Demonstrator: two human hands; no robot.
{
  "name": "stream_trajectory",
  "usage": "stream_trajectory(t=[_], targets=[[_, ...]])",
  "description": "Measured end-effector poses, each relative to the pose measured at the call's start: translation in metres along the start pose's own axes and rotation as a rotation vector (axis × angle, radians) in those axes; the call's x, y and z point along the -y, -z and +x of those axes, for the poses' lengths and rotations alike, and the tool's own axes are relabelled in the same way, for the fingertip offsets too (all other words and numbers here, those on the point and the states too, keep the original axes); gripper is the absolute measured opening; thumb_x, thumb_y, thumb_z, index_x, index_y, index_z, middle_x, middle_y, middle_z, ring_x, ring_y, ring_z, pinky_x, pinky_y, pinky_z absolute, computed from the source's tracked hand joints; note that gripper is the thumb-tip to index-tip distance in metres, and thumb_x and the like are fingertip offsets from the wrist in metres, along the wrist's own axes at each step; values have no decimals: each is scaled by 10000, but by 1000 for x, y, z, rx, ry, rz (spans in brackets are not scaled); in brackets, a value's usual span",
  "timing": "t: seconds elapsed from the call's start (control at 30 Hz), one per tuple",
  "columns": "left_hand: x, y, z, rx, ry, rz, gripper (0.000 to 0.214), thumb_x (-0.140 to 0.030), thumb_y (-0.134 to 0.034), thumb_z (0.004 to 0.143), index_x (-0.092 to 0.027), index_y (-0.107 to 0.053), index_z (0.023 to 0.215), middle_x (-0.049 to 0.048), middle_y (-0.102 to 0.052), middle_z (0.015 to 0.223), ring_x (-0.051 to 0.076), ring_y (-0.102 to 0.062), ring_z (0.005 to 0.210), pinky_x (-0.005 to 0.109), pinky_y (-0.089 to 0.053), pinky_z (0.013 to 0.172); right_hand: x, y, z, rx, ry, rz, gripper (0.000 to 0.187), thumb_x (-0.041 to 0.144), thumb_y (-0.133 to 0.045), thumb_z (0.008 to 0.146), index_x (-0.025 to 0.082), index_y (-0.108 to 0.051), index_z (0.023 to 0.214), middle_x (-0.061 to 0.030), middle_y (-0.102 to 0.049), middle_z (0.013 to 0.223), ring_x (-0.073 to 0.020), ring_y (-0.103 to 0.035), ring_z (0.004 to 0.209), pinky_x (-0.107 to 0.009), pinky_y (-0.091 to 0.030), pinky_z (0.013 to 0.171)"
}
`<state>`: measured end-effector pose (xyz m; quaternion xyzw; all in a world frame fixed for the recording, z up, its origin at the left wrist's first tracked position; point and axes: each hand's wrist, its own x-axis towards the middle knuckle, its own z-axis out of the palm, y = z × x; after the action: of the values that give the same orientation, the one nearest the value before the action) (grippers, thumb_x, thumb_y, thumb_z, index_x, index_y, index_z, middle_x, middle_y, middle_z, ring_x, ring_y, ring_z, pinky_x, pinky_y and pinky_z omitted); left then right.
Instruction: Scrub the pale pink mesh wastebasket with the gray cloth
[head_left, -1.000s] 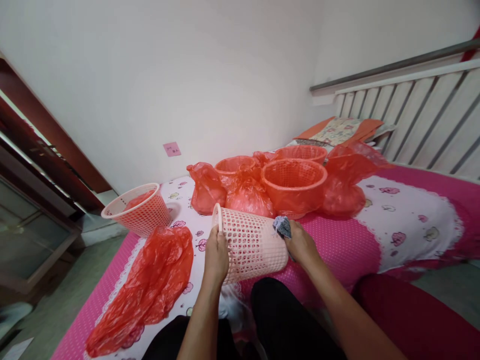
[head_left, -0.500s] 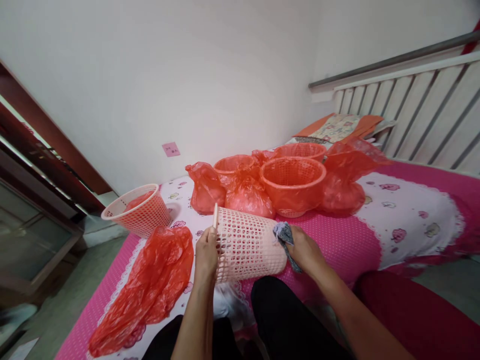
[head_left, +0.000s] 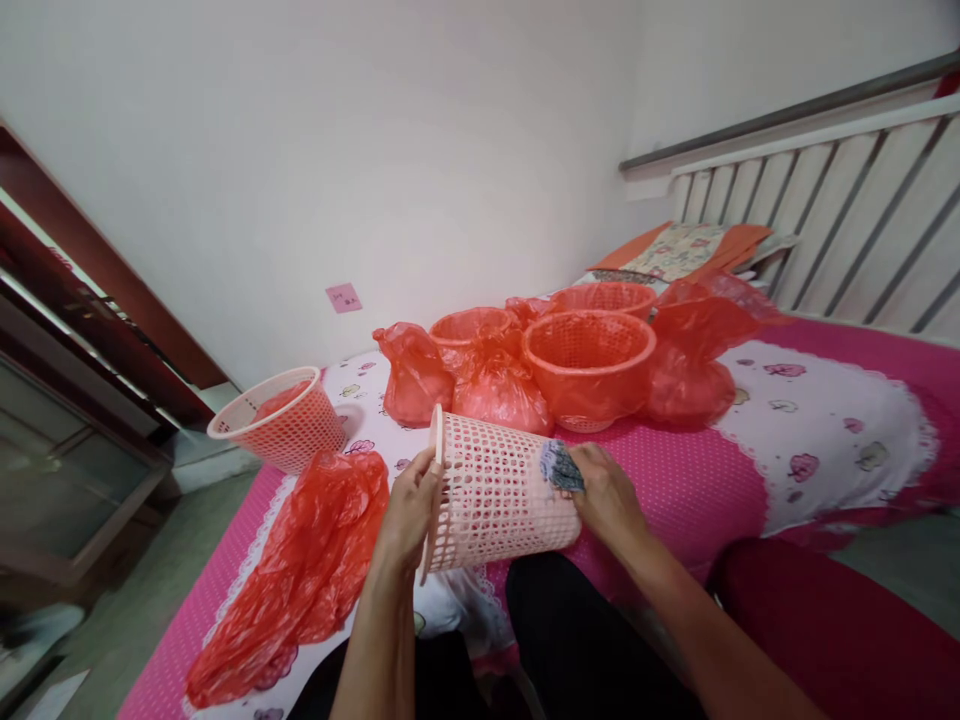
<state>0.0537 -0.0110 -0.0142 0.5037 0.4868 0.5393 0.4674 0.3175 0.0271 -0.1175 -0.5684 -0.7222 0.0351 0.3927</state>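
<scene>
A pale pink perforated plastic wastebasket (head_left: 495,490) lies on its side above my knees, its mouth facing left and its base right. My left hand (head_left: 411,500) grips its rim, thumb on the outside. My right hand (head_left: 604,490) is closed on a grey-blue cloth (head_left: 561,466), which presses against the basket's wall near the base. Left of the basket a crumpled red plastic bag (head_left: 315,570) is spread on the bed cover. Beyond it a second pink wastebasket (head_left: 300,425) leans to the left with something red inside.
Along the wall stand several baskets lined with red bags, the nearest basket (head_left: 589,350) among them, and tied red bags (head_left: 499,390). A pink and white bed cover (head_left: 810,420) lies under everything. A white radiator (head_left: 817,220) is at right, a dark red round seat (head_left: 817,620) lower right.
The cloth in my right hand has shifted slightly left and up over the basket's wall. My left hand still holds the rim, and the basket has turned a little.
</scene>
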Motion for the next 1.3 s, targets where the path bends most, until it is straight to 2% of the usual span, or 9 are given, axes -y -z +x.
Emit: stream_trajectory(t=[0.17,0.3,0.43,0.6,0.7,0.8,0.93,1.17,1.3], targets=[[-5,-1,-5,72,10,22,503,-397,-676,798,-192,-624,1254,70,-750,1069,220,-704,884,333,-533,801,14,-5,-1,-67,138,90,575,-22,-512,734,193,-616,1257,-112,-668,1202,-283,-588,1123,-440,-497,962],[-7,-7,-7,-41,118,17,365,-327,-597,753,-206,-605,1097,30,-721,911,162,-653,671,298,-510,660,41,-5,-6,-75,214,140,662,-47,-512,698,226,-596,1296,-104,-653,1253,-293,-565,1184,-473,-488,1009],[3,-9,-1,-181,72,117,295,-414,-506,837,-214,-610,1027,13,-680,833,163,-622,628,290,-490,593,73,-7,-15,-69,265,161,755,-68,-496,632,219,-595,1323,-103,-643,1248,-290,-562,1149,-459,-495,969],[16,-3,3,-174,-12,266,506,-651,-459,912,-203,-660,1038,3,-628,751,171,-570,606,291,-467,558,103,-16,-27,-117,396,154,611,-20,-511,783,199,-603,1346,-120,-637,1262,-278,-562,1154,-431,-470,976],[18,-2,3,-105,-29,245,566,-676,-460,917,-191,-689,1096,27,-658,778,189,-582,654,309,-480,600,111,-19,-28,-177,483,151,505,40,-484,899,213,-609,1357,-115,-643,1262,-270,-562,1155,-422,-449,974],[17,-4,3,-48,-69,219,535,-654,-482,926,-182,-717,1016,46,-687,804,212,-609,730,341,-507,716,115,-16,-22,-199,541,163,428,99,-467,958,193,-623,1345,-119,-651,1258,-268,-560,1156,-419,-430,994],[13,-7,2,4,-126,231,493,-614,-496,943,-171,-712,929,63,-710,864,213,-600,791,346,-495,785,122,-9,-6,-228,533,168,360,166,-479,998,196,-632,1322,-114,-669,1240,-264,-564,1149,-415,-421,991],[10,-10,-1,-26,-68,286,521,-675,-466,921,-190,-640,840,0,-575,687,166,-505,619,295,-460,583,122,-3,20,-217,453,194,403,145,-512,960,220,-607,1344,-103,-668,1260,-273,-566,1155,-429,-414,1003],[14,-11,-2,-44,-24,261,594,-762,-476,867,-187,-620,834,-10,-544,712,149,-524,587,275,-450,527,114,-3,32,-206,353,146,480,50,-498,891,189,-616,1335,-117,-665,1244,-284,-555,1149,-422,-432,989]])
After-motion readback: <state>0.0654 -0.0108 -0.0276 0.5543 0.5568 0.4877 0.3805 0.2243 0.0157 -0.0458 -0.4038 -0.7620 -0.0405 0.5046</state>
